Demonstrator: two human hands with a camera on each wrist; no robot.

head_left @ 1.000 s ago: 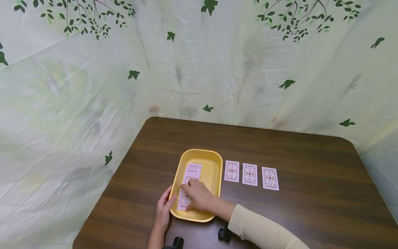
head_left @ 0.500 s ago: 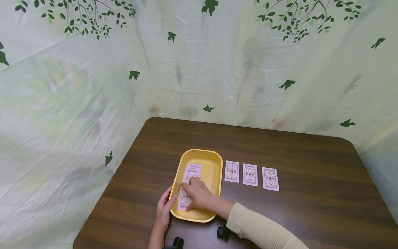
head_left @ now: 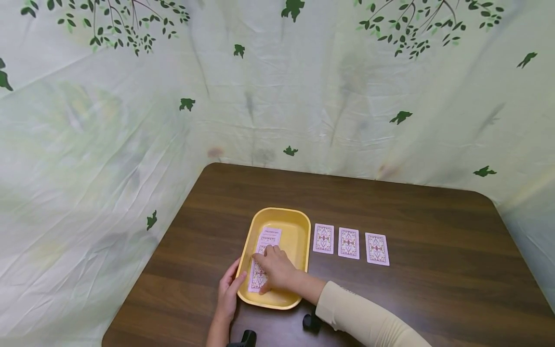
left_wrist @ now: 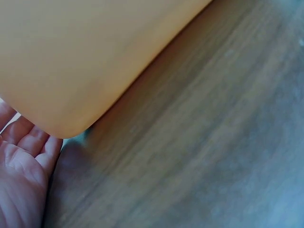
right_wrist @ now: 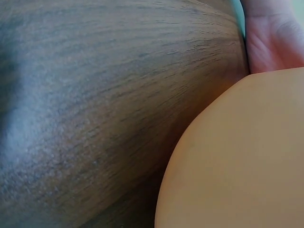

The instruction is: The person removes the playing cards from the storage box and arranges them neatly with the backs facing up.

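In the head view a yellow tray stands on the brown table, and my left hand grips its left edge, thumb over the rim. The left wrist view shows that palm beside the tray's corner. My right hand reaches into the tray, thumb and fingers bent onto pale pink patterned playing cards. It seems to grip them, though it covers part of them. Another card end sticks out beyond the fingers. In the right wrist view the tray wall hides the fingertips.
Three playing cards lie pattern side up in a row right of the tray: one near it, a middle one and a far one. A leaf-printed white cloth hangs behind the brown table.
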